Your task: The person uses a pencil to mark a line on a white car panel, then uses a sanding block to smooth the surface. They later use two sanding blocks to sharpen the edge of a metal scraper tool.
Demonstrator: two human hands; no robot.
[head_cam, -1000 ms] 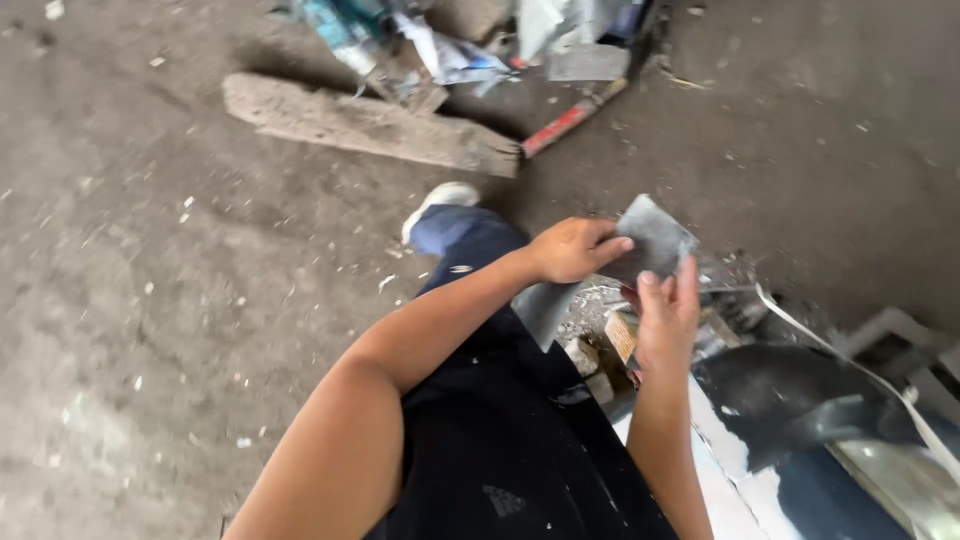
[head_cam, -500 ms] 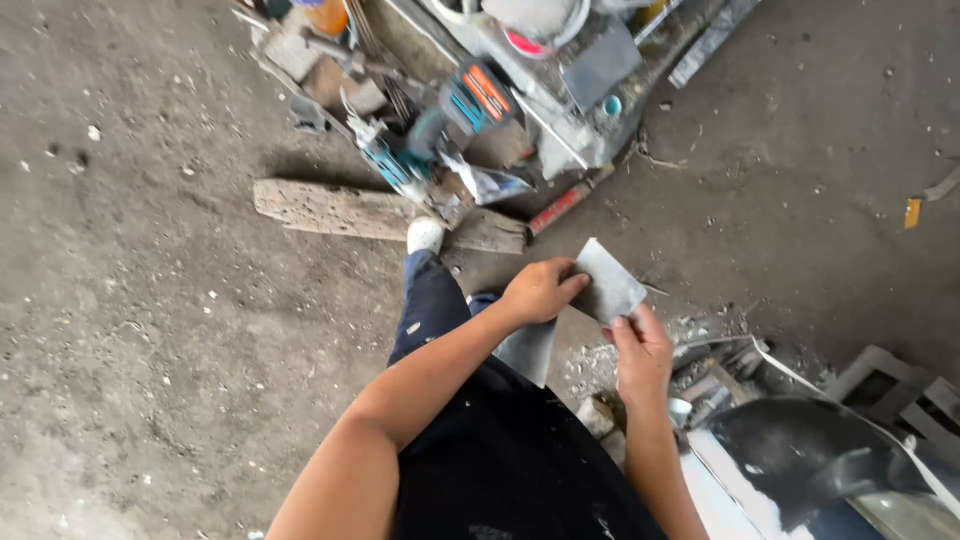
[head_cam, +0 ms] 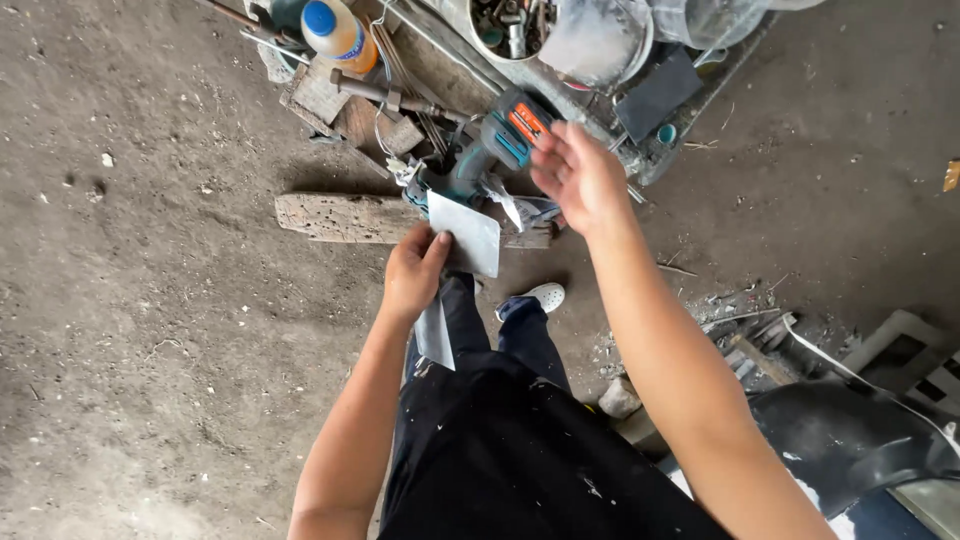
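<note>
Inspection of the head view finds the left hand (head_cam: 412, 272) closed on a thin grey sheet-metal piece (head_cam: 468, 232), gripped at its lower left edge with the thumb laid on its face; the sheet is held tilted above the knees, its upper corner lying over the end of a weathered wooden plank (head_cam: 345, 217) that rests flat on the concrete floor (head_cam: 150, 350). A second pale grey strip (head_cam: 435, 335) is seen below the same hand against the dark trousers (head_cam: 500, 440); whether it is part of the same sheet cannot be told. The right hand (head_cam: 580, 178) is held open with fingers spread and nothing in its grasp, raised above and just beside a teal and black cordless power drill with an orange label (head_cam: 495, 148); contact between fingertips and drill cannot be confirmed. The drill lies among clutter beyond the plank: an orange plastic bottle with a blue cap (head_cam: 338, 33), a rusty hammer (head_cam: 395, 95), a round container of metal parts (head_cam: 510, 25) and a dull grey upturned bucket (head_cam: 595, 42). One white shoe (head_cam: 540, 297) is planted on the floor just below the plank. A black curved panel (head_cam: 850, 440) is noted at the lower right, well apart from both hands.
</note>
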